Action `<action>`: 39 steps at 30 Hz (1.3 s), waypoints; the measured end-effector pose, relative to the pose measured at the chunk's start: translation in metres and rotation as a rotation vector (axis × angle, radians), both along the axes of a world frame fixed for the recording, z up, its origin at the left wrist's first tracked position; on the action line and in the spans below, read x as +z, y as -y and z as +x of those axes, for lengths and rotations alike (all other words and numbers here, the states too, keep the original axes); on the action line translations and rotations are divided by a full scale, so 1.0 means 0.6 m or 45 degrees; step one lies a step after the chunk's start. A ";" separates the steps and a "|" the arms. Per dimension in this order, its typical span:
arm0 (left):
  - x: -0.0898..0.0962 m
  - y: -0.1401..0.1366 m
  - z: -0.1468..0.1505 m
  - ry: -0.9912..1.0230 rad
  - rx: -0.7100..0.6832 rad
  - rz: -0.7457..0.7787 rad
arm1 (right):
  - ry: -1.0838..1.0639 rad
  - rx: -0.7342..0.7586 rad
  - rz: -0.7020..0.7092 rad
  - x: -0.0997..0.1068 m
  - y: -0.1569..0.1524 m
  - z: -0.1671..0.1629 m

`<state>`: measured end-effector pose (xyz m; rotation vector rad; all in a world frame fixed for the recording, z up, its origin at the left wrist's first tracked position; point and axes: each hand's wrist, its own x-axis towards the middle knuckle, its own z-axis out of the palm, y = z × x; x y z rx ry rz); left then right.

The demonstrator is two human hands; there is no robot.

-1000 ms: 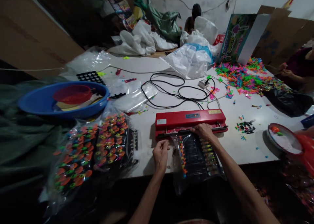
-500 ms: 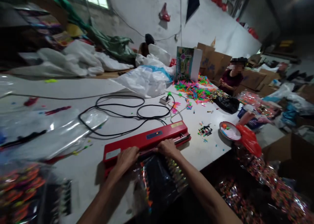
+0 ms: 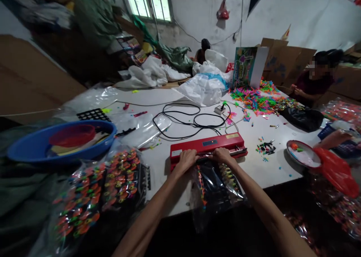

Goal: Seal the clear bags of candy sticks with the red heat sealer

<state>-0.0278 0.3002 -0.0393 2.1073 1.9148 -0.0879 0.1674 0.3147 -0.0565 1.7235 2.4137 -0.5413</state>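
Observation:
A long red heat sealer (image 3: 194, 144) lies on the white table, a small orange light lit on its panel. My left hand (image 3: 188, 157) is at the left part of its front edge, fingers closed on the top edge of a clear plastic bag (image 3: 214, 185). At the same edge further right, my right hand (image 3: 222, 154) pinches the bag too. The bag hangs toward me over the table's front edge, with black packing and rows of small coloured pieces inside. My fingertips are partly hidden against the sealer.
Filled bags of orange toys (image 3: 121, 178) and a blue basin (image 3: 104, 140) stand at left. A black cable (image 3: 180, 123) loops behind the sealer. Coloured plastic pieces (image 3: 254, 101) heap at the back right, near a bowl (image 3: 303, 153). A person (image 3: 313, 80) sits at far right; another is behind.
The camera view has swung left, so the basin and the filled bags show more fully. Both hands stay at the sealer's front edge with the bag.

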 end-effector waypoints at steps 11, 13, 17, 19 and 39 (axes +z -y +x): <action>0.070 0.017 0.050 0.366 0.136 0.269 | -0.008 -0.067 0.140 -0.014 0.033 -0.010; 0.134 0.049 0.060 0.498 0.149 0.392 | -0.017 -0.075 0.155 -0.008 0.038 -0.009; 0.186 0.196 0.026 0.897 -0.262 0.035 | -0.170 -0.133 0.233 -0.003 0.071 0.032; 0.147 0.287 -0.009 0.826 -0.478 -0.384 | -0.324 -0.235 0.259 -0.014 0.101 0.074; 0.050 0.431 -0.036 0.312 0.818 0.719 | -1.625 -0.022 -0.737 -0.054 0.260 -0.210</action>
